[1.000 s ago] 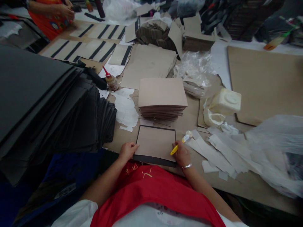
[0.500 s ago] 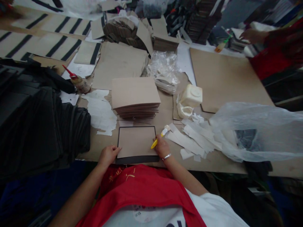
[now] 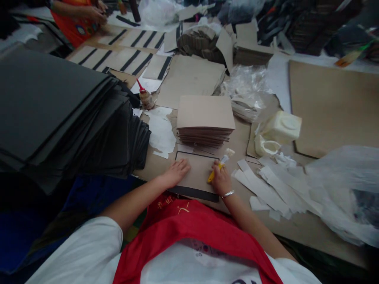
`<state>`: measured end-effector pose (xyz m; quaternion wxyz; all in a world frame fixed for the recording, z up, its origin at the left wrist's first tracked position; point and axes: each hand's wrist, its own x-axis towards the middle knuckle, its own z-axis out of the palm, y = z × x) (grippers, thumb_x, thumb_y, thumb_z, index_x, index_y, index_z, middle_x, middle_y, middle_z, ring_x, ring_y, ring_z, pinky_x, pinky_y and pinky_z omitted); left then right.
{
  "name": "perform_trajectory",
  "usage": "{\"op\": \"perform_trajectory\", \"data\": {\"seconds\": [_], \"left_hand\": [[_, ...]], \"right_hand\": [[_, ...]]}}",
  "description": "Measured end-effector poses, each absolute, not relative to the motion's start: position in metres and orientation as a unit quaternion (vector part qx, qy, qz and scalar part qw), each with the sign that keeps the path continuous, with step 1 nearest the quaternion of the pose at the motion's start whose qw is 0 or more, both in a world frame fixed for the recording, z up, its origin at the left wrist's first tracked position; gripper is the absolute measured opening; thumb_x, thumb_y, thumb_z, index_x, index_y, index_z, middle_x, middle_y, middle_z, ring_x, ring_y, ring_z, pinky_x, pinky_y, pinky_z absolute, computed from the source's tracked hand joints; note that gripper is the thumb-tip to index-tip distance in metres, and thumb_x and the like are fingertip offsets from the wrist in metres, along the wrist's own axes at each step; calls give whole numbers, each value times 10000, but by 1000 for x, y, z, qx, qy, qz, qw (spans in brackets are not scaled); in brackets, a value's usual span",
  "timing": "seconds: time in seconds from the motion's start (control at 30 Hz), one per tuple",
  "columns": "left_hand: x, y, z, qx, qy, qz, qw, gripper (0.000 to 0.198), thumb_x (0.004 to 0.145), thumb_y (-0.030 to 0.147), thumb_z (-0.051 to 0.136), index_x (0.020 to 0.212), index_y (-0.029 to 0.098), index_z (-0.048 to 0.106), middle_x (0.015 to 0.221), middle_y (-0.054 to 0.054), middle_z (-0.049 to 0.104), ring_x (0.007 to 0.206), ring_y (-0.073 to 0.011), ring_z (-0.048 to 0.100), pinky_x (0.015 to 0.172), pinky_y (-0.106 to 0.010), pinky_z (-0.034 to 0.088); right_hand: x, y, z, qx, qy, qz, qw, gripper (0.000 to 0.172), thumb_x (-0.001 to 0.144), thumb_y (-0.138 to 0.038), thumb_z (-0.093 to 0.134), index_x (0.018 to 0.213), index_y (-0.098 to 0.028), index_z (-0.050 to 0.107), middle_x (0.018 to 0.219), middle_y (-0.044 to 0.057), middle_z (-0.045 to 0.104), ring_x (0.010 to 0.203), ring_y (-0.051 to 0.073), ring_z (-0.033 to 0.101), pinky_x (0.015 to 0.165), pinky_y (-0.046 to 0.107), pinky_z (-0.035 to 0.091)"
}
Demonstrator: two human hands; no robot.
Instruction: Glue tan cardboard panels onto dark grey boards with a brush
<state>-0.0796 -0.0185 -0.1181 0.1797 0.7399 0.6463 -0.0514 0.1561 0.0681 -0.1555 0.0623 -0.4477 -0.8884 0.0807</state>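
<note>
- From the head camera, our left hand (image 3: pixel 175 173) lies open and flat, fingers spread on a tan card panel (image 3: pixel 197 169). It grips nothing; pressed this way, it seems placed to stop the panel sliding.
- Our right hand (image 3: pixel 220 180) is closed round a yellow-handled brush (image 3: pixel 216 172), with its pale bristles angled up and away. The hand rests at the panel's right edge, probably keeping the wet bristles off the card.
- The panel lies on a black sheet (image 3: pixel 192 193), which shows as a thin border on the far side and a wider band on the near side. Both sit directly before our body, close to the edge of the cardboard-covered worktop (image 3: pixel 308 232), within easy reach.
- A stack of tan panels (image 3: pixel 205 114) sits just beyond, and a tall pile of black sheets (image 3: pixel 59 106) lies to the left, so both supplies stay close to hand.
- A bottle with a red nozzle (image 3: pixel 146 98) stands between them and the striped boards (image 3: pixel 127 59). A white plastic jug (image 3: pixel 281 128) and torn paper strips (image 3: pixel 266 189) lie to the right.
- Far off, a co-worker's hand (image 3: pixel 94 14) shows at the top left.
</note>
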Motion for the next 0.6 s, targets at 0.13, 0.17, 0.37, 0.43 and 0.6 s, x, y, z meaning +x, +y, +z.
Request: {"op": "perform_trajectory", "data": {"seconds": [0.13, 0.17, 0.37, 0.43, 0.6], "left_hand": [[-63, -8, -118, 760, 609, -95, 208, 467, 839, 103, 407, 1301, 142, 452, 1473, -167, 304, 1336, -270, 318, 1038, -389, 305], [-60, -7, -118, 757, 613, -97, 202, 461, 831, 107, 425, 1290, 130, 462, 1464, -184, 313, 1328, -285, 328, 1027, -403, 321], [-46, -16, -125, 748, 638, -66, 172, 508, 819, 338, 548, 1277, 129, 484, 1438, -188, 355, 1281, -348, 354, 963, -495, 381], [-44, -22, -128, 741, 649, -54, 165, 548, 826, 376, 541, 1314, 144, 450, 1427, -163, 382, 1269, -335, 362, 977, -499, 364], [-41, -29, -128, 725, 669, -32, 162, 571, 834, 390, 535, 1347, 169, 418, 1413, -142, 403, 1275, -310, 347, 1012, -467, 315]], "right_hand": [[150, 67, -158, -449, -885, 101, 71, 280, 766, -85, 460, 1021, -96, 575, 1252, 198, 541, 1097, 246, 510, 908, 344, 393], [152, 67, -152, -458, -880, 105, 67, 262, 782, -121, 469, 1018, -99, 579, 1186, 193, 583, 1045, 244, 539, 879, 340, 406], [152, 75, -88, -532, -791, 241, 184, 442, 887, -469, 374, 1136, -154, 558, 721, 61, 642, 652, 174, 603, 633, 283, 456], [131, 80, -75, -523, -731, 371, 235, 486, 891, -524, 314, 1084, -161, 574, 620, 14, 589, 528, 131, 569, 539, 244, 452], [55, 86, -93, -498, -604, 575, 238, 380, 751, -534, 522, 826, -166, 583, 534, -40, 540, 389, 86, 493, 398, 204, 422]]}}
